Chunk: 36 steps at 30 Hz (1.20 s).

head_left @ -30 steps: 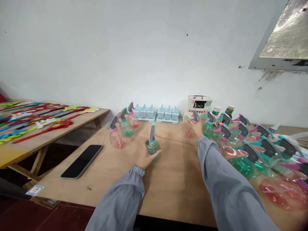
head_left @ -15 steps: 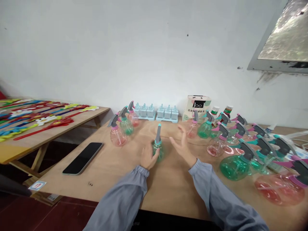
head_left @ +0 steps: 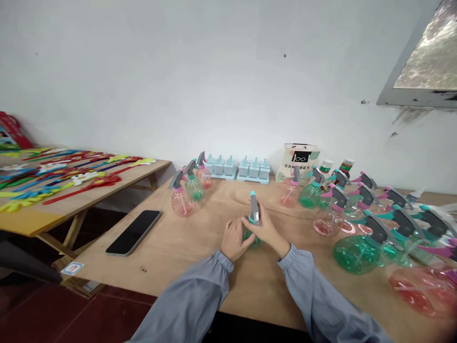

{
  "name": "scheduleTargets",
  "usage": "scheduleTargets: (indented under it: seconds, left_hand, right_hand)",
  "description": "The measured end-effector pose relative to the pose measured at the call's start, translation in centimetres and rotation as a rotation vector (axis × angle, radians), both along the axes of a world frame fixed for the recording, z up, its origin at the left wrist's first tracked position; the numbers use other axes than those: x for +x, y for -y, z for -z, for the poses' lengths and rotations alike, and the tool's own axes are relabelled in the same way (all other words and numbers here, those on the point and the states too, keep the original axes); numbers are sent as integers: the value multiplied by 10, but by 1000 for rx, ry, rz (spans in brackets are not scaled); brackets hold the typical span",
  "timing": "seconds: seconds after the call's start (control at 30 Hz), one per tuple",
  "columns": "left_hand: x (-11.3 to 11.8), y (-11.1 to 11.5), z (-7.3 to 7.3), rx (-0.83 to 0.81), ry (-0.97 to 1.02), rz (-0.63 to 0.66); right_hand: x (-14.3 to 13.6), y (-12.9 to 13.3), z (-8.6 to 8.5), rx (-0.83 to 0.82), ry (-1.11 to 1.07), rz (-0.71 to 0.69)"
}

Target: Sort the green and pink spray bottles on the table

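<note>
A green spray bottle [head_left: 254, 212] with a grey and teal nozzle stands upright on the wooden table, between my hands. My left hand [head_left: 235, 239] wraps round the left side of its body. On the other side, my right hand [head_left: 267, 228] grips the bottle's neck and nozzle, thumb and fingers around it. Much of the bottle's green body is hidden behind my fingers.
A black phone [head_left: 134, 232] lies to the left. Three spray bottles [head_left: 183, 202] stand beyond it. Light blue moulds [head_left: 254, 171] and a box [head_left: 297, 164] are near the wall. Several spray bottles [head_left: 358, 254] crowd the right side. Colourful items [head_left: 84, 186] cover another table.
My right hand has moved in from the open and closed on the bottle's neck. My left hand remains at the bottle. The view has shifted slightly left.
</note>
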<state>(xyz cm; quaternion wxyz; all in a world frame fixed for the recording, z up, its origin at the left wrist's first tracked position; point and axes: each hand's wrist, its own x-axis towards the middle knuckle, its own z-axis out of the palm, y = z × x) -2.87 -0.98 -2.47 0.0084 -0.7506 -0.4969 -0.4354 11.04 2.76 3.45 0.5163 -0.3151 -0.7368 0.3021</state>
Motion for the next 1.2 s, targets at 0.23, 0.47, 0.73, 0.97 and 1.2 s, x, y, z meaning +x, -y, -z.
scheduleTargets:
  seconds: [0.23, 0.47, 0.73, 0.97, 1.2]
  left_hand:
    - [-84, -20, -42, 469, 452, -439]
    - [-165, -47, -47, 33, 594, -900]
    - [-118, -32, -27, -177, 367, -843]
    - [-65, -18, 3, 5, 280, -415]
    - [-58, -20, 10, -20, 296, -267]
  right_hand:
    - [20, 1, -14, -166, -197, -3]
    - [50, 12, -34, -471, -425, -312]
    - [54, 19, -40, -436, -455, -333]
    - [52, 25, -44, -439, -487, -329]
    - [48, 29, -47, -416, -483, -315]
